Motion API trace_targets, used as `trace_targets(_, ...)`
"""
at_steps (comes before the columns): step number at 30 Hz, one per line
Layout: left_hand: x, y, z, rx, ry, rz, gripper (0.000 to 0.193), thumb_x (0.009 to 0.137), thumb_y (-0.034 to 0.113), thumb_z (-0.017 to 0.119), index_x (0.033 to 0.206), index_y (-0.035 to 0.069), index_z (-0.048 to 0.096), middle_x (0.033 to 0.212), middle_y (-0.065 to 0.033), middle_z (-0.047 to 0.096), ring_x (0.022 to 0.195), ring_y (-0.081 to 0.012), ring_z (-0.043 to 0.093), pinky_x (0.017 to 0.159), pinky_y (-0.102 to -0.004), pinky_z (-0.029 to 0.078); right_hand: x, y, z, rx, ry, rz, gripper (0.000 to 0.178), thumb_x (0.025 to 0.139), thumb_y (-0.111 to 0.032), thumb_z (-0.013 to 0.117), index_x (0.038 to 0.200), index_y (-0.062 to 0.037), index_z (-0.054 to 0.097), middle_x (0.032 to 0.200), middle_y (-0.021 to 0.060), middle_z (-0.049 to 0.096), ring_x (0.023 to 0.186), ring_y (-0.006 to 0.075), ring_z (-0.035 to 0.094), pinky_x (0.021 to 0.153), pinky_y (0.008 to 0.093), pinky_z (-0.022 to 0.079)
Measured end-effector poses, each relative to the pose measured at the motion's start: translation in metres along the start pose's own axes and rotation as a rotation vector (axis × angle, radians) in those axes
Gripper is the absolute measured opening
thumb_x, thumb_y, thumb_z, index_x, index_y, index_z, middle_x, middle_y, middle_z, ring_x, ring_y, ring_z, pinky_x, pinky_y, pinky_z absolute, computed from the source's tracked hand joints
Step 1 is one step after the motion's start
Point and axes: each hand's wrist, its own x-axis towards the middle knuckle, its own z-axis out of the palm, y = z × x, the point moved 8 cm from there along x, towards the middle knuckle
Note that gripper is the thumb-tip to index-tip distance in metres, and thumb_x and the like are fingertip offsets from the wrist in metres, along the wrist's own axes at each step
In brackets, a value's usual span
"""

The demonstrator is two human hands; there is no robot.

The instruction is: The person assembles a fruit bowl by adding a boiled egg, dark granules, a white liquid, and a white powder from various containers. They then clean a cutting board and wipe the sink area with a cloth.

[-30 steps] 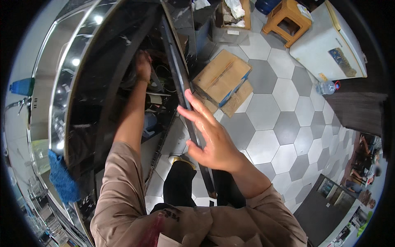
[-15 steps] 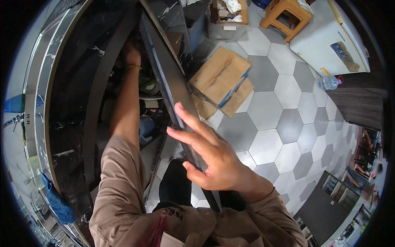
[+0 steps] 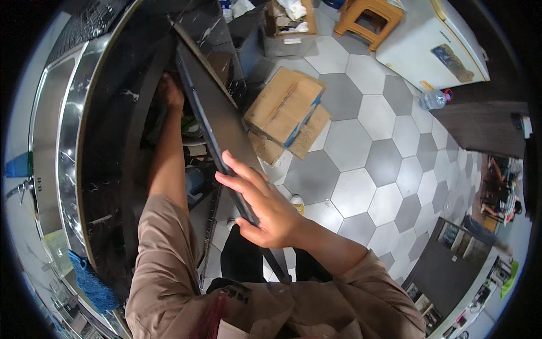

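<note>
The dark cabinet door (image 3: 226, 125) stands swung out from under the counter. My right hand (image 3: 264, 210) grips its edge, fingers laid over the rim and thumb lower down on the same edge. My left arm reaches into the shadowed cabinet, and my left hand (image 3: 172, 95) is deep inside near the door's hinge side. Darkness hides its fingers and anything in them. Beside that forearm, dim dishes (image 3: 192, 129) and a bluish container (image 3: 195, 179) rest inside the cabinet.
A flattened-looking cardboard box (image 3: 287, 107) lies on the hexagon-tiled floor (image 3: 355, 144) beyond the door. Farther off are an orange stool (image 3: 367, 22), a white freezer (image 3: 432, 51) and a plastic bottle (image 3: 433, 100). A blue cloth (image 3: 93, 282) hangs at the counter's edge.
The view has shifted, so the floor things sit farther left. My left hand shows more of its back. My right hand's fingers have closed nearer the door's edge. A shoe tip now shows.
</note>
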Motion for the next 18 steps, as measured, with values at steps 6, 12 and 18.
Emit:
trace_targets(6, -0.283, -0.090, -0.026, -0.364, -0.464, -0.669, 0.070, 0.104, 0.060, 0.027, 0.149, 0.008, 0.041, 0.145, -0.0077, 0.050, 0.137, -0.0234, 0.042, 0.114, -0.0388, 0.031, -0.003, 0.007, 0.032, 0.160, 0.302, 0.036, 0.077, 0.082, -0.012, 0.068, 0.146, -0.0029, 0.028, 0.154, 0.0270, 0.027, 0.142, 0.0435, 0.032, 0.115, 0.0460, 0.028)
trace_targets(12, -0.642, -0.083, -0.186, -0.148, -0.568, -0.954, 0.047, 0.106, 0.040, 0.039, 0.134, 0.004, 0.049, 0.120, -0.0089, 0.054, 0.111, -0.0199, 0.052, 0.093, -0.0327, 0.044, 0.006, -0.012, 0.102, 0.025, 0.170, 0.084, 0.082, 0.099, -0.043, 0.055, 0.155, -0.0031, 0.013, 0.160, 0.0288, 0.011, 0.146, 0.0459, 0.024, 0.117, 0.0497, 0.027)
trace_targets(18, -0.663, -0.006, -0.194, 0.037, -0.357, -0.978, 0.040, 0.100, 0.047, 0.055, 0.104, 0.008, 0.063, 0.081, -0.0008, 0.057, 0.068, -0.0130, 0.051, 0.061, -0.0288, 0.043, 0.038, -0.015, 0.135, -0.032, -0.394, 0.236, 0.084, 0.099, -0.049, 0.051, 0.160, -0.0134, 0.005, 0.165, 0.0195, 0.003, 0.147, 0.0407, 0.025, 0.117, 0.0454, 0.031)
